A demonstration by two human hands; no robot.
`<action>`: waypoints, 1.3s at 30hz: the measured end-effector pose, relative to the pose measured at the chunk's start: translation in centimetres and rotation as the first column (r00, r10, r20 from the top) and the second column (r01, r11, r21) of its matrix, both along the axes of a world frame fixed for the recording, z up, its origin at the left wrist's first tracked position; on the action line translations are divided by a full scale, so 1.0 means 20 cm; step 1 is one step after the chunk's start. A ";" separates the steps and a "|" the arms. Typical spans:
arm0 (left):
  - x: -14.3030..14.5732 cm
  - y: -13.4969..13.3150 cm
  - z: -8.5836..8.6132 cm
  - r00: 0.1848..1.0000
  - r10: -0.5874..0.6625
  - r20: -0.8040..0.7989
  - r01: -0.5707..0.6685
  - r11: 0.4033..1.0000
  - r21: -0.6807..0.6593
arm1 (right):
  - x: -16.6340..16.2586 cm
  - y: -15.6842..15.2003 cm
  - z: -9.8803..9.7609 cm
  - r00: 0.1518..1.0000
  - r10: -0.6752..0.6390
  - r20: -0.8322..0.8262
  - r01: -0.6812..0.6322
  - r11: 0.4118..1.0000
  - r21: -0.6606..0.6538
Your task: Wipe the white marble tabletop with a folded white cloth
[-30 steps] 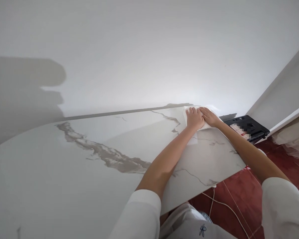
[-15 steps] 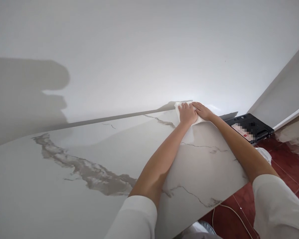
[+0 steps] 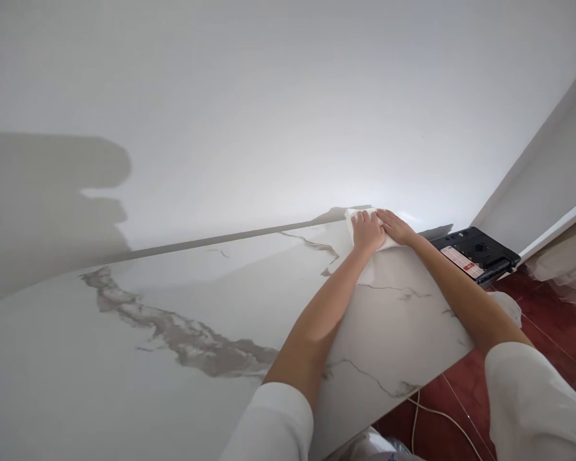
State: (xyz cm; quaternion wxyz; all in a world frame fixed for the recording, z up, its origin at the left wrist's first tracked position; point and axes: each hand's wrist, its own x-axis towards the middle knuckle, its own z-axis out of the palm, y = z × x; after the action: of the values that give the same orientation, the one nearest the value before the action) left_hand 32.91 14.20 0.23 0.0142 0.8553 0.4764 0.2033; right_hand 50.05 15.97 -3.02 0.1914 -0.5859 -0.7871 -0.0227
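A folded white cloth [image 3: 390, 242] lies on the white marble-patterned tabletop [image 3: 393, 339], near its back edge by the wall. My left hand [image 3: 368, 232] presses down on the cloth, fingers bent over its left part. Close beside it, my right hand [image 3: 395, 228] rests on the cloth's right part with its fingers stretched forward and together, pointing left. The two hands nearly touch. Much of the cloth is hidden beneath them, and both arms reach away across the tabletop.
Behind the tabletop rises a white wall [image 3: 269, 109], with a narrow gap along the edge. A black case [image 3: 504, 253] with a label is beyond the right end. Below, a pale cable [image 3: 446, 413] runs over the red tiled floor [image 3: 547, 326]. Translucent sheeting [image 3: 564, 272] hangs at right.
The view has shifted slightly, so the wall and tabletop sit a little lower in the picture. Both hands stay on the cloth at nearly the same spot on the tabletop.
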 end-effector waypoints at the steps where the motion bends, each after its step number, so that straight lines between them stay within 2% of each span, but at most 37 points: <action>1: -0.01 -0.03 0.00 1.000 -0.002 -0.003 0.002 1.000 -0.003 | 0.00 -0.03 -0.01 1.000 0.009 -0.006 -0.009 1.000 0.006; 7: -0.03 -0.25 0.01 0.999 -0.024 -0.023 0.023 1.000 -0.019 | 0.02 -0.23 -0.06 0.999 0.009 -0.031 -0.008 0.999 0.031; 18: -0.11 -0.68 0.00 0.995 -0.101 -0.023 0.100 0.994 -0.034 | -0.02 -0.75 -0.08 0.998 0.059 0.016 -0.060 0.992 0.111; 28: -0.21 -1.02 0.03 0.987 -0.146 -0.067 0.142 0.988 -0.054 | -0.12 -1.15 -0.05 0.997 0.064 0.049 -0.068 0.994 0.089; 33: -0.22 -1.11 0.03 0.982 -0.180 -0.065 0.176 0.982 -0.062 | -0.14 -1.27 -0.04 0.997 0.057 0.047 -0.061 0.994 0.091; 39: -0.14 -1.11 0.02 0.979 -0.197 -0.049 0.193 0.979 -0.066 | -0.07 -1.29 -0.02 1.000 0.003 0.025 -0.004 0.998 0.055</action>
State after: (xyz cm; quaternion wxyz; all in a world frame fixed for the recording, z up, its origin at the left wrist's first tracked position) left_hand 30.19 -8.05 0.69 0.0471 0.9024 0.3963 0.1625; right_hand 48.62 -9.91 -3.32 0.1976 -0.5788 -0.7895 -0.0512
